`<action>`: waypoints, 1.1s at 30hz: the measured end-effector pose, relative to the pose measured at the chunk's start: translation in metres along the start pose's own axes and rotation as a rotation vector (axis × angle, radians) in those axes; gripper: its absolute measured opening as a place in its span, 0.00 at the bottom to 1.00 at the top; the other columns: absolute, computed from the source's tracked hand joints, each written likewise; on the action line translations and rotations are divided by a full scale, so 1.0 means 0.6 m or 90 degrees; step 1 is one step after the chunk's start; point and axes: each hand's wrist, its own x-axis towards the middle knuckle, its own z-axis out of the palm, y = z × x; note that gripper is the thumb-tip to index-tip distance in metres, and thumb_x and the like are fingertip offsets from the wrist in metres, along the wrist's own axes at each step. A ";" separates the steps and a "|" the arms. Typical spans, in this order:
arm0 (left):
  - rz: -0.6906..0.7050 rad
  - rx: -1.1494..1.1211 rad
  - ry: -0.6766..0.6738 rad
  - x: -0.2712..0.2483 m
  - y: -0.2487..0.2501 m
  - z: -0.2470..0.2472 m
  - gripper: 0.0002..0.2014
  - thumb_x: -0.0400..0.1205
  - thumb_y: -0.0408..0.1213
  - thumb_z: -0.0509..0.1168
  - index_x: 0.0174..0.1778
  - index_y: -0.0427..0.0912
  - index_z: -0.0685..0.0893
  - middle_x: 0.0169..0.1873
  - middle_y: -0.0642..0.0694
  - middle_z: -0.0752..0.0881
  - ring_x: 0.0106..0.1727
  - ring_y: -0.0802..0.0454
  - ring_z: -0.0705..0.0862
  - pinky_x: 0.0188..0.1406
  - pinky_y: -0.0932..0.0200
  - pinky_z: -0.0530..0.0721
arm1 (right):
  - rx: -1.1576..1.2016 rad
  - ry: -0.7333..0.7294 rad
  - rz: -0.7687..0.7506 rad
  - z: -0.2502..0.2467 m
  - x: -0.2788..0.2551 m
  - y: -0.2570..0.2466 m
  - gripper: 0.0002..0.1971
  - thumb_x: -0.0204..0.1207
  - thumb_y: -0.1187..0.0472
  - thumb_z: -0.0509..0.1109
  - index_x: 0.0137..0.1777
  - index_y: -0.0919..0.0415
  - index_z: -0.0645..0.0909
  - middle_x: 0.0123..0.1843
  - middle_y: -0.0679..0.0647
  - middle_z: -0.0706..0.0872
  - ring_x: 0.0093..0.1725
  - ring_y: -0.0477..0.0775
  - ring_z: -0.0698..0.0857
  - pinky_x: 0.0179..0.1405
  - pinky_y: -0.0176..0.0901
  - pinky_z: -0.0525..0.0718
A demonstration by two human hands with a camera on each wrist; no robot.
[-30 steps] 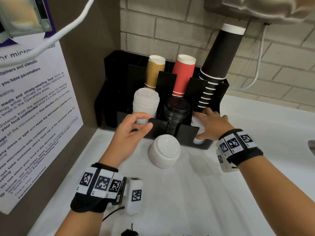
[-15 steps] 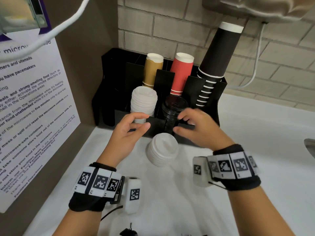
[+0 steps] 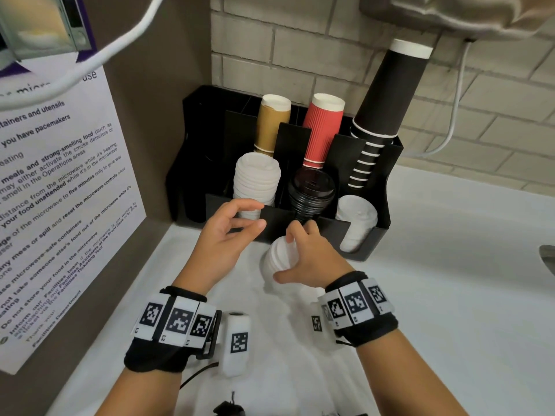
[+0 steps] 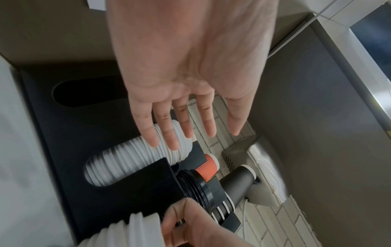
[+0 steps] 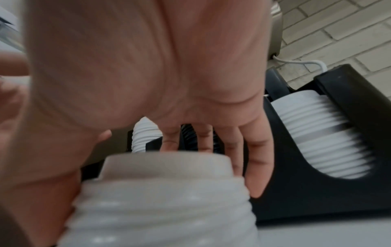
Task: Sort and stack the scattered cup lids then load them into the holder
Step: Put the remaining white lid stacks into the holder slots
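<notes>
My right hand [image 3: 309, 259] wraps thumb and fingers around the white lid stack [image 3: 277, 259], which stands upright, tops up, on the counter [image 3: 420, 295] just before the black holder [image 3: 372, 235]. My left hand [image 3: 223, 235] hovers beside it, fingers loose, holding nothing.

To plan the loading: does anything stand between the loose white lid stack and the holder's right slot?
Nothing visible does. The right hand grips the loose stack before the holder; the right slot is open above its lids.
</notes>
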 end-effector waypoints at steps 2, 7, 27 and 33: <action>-0.004 0.001 -0.003 0.000 -0.001 0.000 0.11 0.82 0.33 0.68 0.59 0.49 0.83 0.61 0.45 0.83 0.51 0.64 0.84 0.48 0.74 0.78 | 0.017 0.008 0.003 0.001 0.000 0.000 0.33 0.56 0.50 0.82 0.52 0.49 0.62 0.54 0.51 0.63 0.50 0.62 0.74 0.45 0.47 0.75; -0.011 0.004 0.005 0.001 -0.002 -0.002 0.12 0.81 0.35 0.70 0.60 0.50 0.82 0.62 0.47 0.82 0.52 0.65 0.84 0.50 0.72 0.79 | 0.102 0.062 -0.014 -0.021 -0.014 0.002 0.31 0.58 0.53 0.83 0.53 0.50 0.64 0.56 0.51 0.67 0.52 0.59 0.74 0.50 0.49 0.78; -0.029 -0.098 -0.202 -0.015 0.012 0.034 0.49 0.62 0.33 0.82 0.77 0.66 0.68 0.73 0.56 0.76 0.66 0.50 0.84 0.66 0.41 0.83 | 0.537 0.044 -0.134 -0.078 -0.079 -0.022 0.33 0.62 0.55 0.84 0.67 0.38 0.76 0.63 0.46 0.85 0.61 0.51 0.86 0.64 0.55 0.84; -0.028 -0.089 -0.205 -0.014 0.012 0.033 0.51 0.60 0.39 0.84 0.77 0.68 0.68 0.72 0.60 0.76 0.66 0.50 0.84 0.66 0.42 0.84 | 0.529 0.061 -0.142 -0.077 -0.080 -0.025 0.34 0.59 0.54 0.84 0.66 0.39 0.77 0.63 0.45 0.84 0.59 0.48 0.87 0.59 0.49 0.87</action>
